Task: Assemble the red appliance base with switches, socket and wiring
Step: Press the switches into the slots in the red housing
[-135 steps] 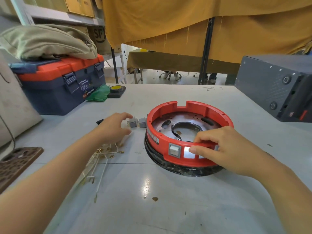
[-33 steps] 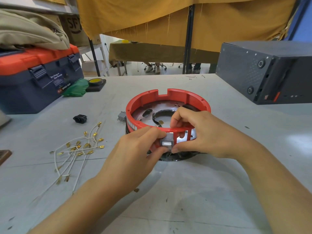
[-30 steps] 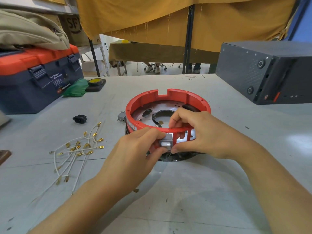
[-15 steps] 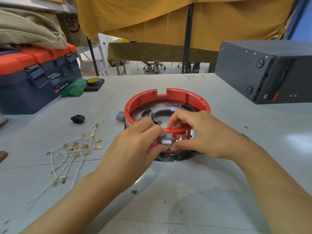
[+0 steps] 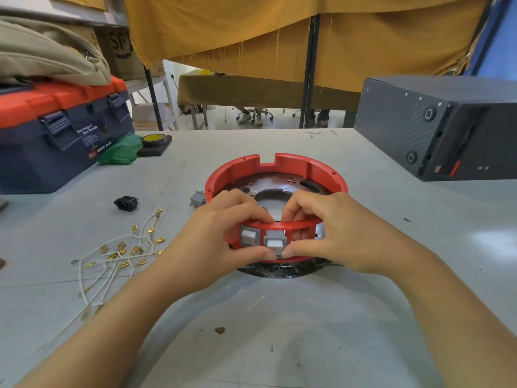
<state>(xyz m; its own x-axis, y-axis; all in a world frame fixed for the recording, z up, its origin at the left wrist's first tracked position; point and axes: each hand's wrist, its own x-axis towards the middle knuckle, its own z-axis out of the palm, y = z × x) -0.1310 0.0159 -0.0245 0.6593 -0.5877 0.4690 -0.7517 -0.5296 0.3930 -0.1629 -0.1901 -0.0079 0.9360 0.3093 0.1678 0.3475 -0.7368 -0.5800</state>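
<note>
Both hands, left hand (image 5: 221, 242) and right hand (image 5: 335, 233), now pinch a second rocker switch (image 5: 275, 244) into the red base (image 5: 282, 169). It sits beside the seated first switch (image 5: 248, 236); one more waits left of the base.

A blue toolbox (image 5: 56, 141) with an orange lid is seen at far left on the grey table (image 5: 279, 331), with a beige bag (image 5: 47, 57) laid on top. Just right of it, green plastic (image 5: 120, 152) and a yellow tape roll (image 5: 153, 140) are found. A dark metal case (image 5: 436, 130) is set at far right.

"WING BOX" on toolbox (image 5: 56, 141), "SF" on cardboard box (image 5: 120, 49)
</note>
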